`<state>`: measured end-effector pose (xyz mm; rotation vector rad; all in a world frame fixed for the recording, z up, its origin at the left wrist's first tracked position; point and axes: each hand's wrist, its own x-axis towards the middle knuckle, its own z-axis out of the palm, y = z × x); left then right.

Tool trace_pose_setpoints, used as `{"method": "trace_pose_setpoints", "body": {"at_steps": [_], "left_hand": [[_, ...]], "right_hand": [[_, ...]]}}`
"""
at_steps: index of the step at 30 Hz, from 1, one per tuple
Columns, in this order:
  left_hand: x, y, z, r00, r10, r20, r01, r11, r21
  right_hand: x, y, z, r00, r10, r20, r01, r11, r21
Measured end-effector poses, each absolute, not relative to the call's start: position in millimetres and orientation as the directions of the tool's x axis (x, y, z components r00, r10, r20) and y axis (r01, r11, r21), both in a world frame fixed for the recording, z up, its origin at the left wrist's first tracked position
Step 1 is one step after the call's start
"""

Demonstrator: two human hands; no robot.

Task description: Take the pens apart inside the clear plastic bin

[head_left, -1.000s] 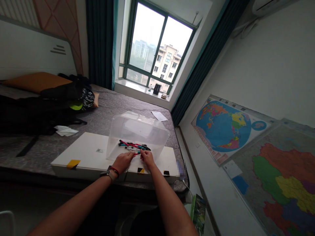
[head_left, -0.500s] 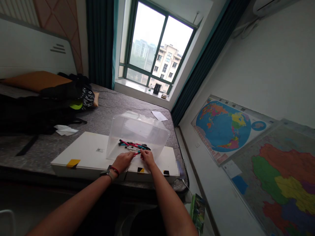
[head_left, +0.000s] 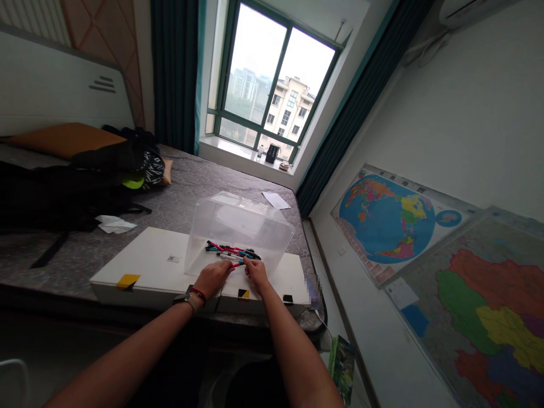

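Observation:
My left hand (head_left: 215, 277), with a dark watch and a red band at the wrist, is closed on the red end of a slim pen (head_left: 237, 264). Its teal end is pinched by the fingertips of my right hand (head_left: 255, 273), so the pen lies level between both hands. Whether it is one piece or two parts I cannot tell. Just beyond, several red, teal, black and white pens (head_left: 225, 249) lie in a loose heap inside a clear plastic box (head_left: 278, 238), which rests on its side with its opening toward me.
Under the box, white flat cartons (head_left: 147, 258) with yellow and black tabs lie at the edge of the grey mattress (head_left: 178, 175). A crumpled tissue (head_left: 114, 224) and dark bags (head_left: 51, 195) are to the left; a paper sheet (head_left: 276, 199) lies behind the box.
Both hands stay almost in place, holding the pen between them. The whole view has shifted very slightly; the heap of pens and the box look the same.

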<state>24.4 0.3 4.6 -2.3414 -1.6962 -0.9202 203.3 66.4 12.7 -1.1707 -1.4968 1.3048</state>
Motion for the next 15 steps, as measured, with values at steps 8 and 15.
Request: {"method": "trace_pose_setpoints", "body": {"at_steps": [8,15], "left_hand": [[24.4,-1.3,11.4,0.220,0.827,0.517,0.905,-0.371,0.208],[25.2,-2.1,12.7,0.213,0.844,0.493,0.919,-0.344,0.192]], "right_hand": [[201.5,64.9,14.0,-0.262,0.965,0.011,0.107,0.040,-0.993],[202.1,64.5,13.4,-0.249,0.968,-0.008,0.101,0.018,-0.995]]}}
